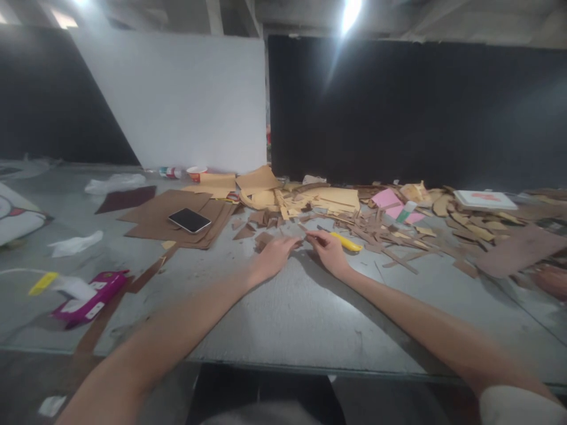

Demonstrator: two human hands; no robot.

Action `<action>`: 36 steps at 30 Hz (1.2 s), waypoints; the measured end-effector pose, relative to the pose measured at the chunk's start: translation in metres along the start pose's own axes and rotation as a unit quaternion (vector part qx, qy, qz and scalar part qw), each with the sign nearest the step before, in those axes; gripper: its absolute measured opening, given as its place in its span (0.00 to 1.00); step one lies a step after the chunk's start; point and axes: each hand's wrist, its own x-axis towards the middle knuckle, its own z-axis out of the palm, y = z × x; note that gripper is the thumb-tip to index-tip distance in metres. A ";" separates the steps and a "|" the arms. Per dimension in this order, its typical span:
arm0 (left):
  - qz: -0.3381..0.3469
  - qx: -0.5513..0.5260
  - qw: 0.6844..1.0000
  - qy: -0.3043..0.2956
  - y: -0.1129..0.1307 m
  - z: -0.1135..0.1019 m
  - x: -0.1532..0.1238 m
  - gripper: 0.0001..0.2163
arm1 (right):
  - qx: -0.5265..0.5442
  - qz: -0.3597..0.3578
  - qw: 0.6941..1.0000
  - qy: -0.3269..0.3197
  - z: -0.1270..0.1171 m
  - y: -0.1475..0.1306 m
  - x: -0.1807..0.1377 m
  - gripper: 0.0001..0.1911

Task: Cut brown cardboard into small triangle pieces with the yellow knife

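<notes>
Both my hands meet over the grey tabletop, fingertips nearly touching. My left hand (277, 257) is closed, its thumb and fingers pinched together and pointing right. My right hand (328, 251) is closed in a pinch facing it. Something thin and brownish shows between the fingertips, too small to make out. Just behind my right hand lies a yellow-handled knife (348, 242), partly hidden by it. Small brown scraps (266, 219) and a heap of narrow brown strips (376, 227) lie beyond my fingers.
At left, a phone (189, 221) rests on stacked brown sheets (148, 215); nearer is a purple power strip (95, 298) with a plug. Tan offcuts (332, 198), a glue stick (406, 211) and a white box (485, 199) lie farther back. Another person's hand (553, 280) is at far right.
</notes>
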 end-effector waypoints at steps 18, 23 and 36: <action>0.016 -0.004 1.000 0.009 0.003 -0.002 -0.001 0.15 | -0.006 0.006 1.000 0.017 0.000 -0.004 -0.003 0.17; 0.017 0.004 1.000 0.001 0.004 -0.004 -0.001 0.15 | 0.004 0.003 1.000 0.027 0.001 -0.010 -0.004 0.15; -0.041 -0.044 0.998 0.027 0.002 0.002 0.001 0.12 | -0.009 -0.009 0.999 0.042 0.000 -0.017 -0.005 0.13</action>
